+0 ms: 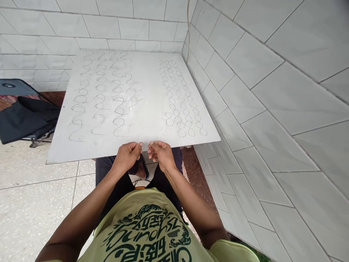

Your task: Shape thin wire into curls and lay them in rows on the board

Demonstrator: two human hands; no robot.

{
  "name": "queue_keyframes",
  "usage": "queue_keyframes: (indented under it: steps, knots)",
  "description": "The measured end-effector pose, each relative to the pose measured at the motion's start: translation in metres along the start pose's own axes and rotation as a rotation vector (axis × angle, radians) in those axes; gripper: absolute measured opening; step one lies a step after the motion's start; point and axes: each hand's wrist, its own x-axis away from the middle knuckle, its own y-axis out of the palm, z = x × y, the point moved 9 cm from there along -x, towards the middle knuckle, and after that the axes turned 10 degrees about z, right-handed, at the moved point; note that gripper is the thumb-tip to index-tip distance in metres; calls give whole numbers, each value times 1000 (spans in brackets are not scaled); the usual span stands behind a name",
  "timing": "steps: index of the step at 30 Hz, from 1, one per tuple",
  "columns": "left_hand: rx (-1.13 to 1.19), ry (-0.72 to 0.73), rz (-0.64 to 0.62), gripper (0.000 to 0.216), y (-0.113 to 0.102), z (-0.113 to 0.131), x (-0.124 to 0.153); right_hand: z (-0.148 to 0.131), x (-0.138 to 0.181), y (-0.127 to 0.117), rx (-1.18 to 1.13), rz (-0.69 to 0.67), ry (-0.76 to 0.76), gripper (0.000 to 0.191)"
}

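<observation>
A large white board (149, 94) lies flat in front of me. On its left part are rows of thin, S-shaped, wire-like pieces (119, 105). Closed loops in figure-eight shapes (169, 119) line up in columns on its right part. At the board's near edge, my left hand (127, 156) is closed in a pinch, thumb against the forefinger. My right hand (163, 154) pinches the same way a short gap to the right, its other fingers curled. Whatever the fingertips hold, if anything, is too thin to make out.
White tiled walls (261, 102) meet behind the board and run close along its right side. A folding chair (16, 87) with dark cloth (25, 120) on it stands at the left. My legs are under the board's near edge, above a speckled floor (35, 203).
</observation>
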Motion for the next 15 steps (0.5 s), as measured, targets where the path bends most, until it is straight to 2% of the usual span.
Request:
queue_keyframes:
  steps: [3, 5, 7, 9, 11, 13, 15]
  knots:
    - [-9, -36, 49, 46, -4, -1, -19, -8, -23, 7, 130, -49, -31, 30]
    - [-68, -38, 67, 45, -7, 2, -31, -19, -36, 7, 262, -47, -117, 26]
    - [-125, -19, 51, 44, -10, 8, -42, -40, -42, 5, 457, -10, -342, 23]
    - [-164, 13, 20, 43, -11, 16, -51, -68, -33, 13, 693, 7, -691, 28]
    - [-185, 31, -7, 42, -12, 22, -58, -83, -16, 28, 890, -55, -1007, 29]
    - [-196, 21, -28, 41, -12, 23, -62, -83, -5, 44, 1014, -161, -1171, 24]
    - [-187, -5, -38, 41, -12, 22, -66, -79, -3, 55, 1088, -237, -1244, 23]
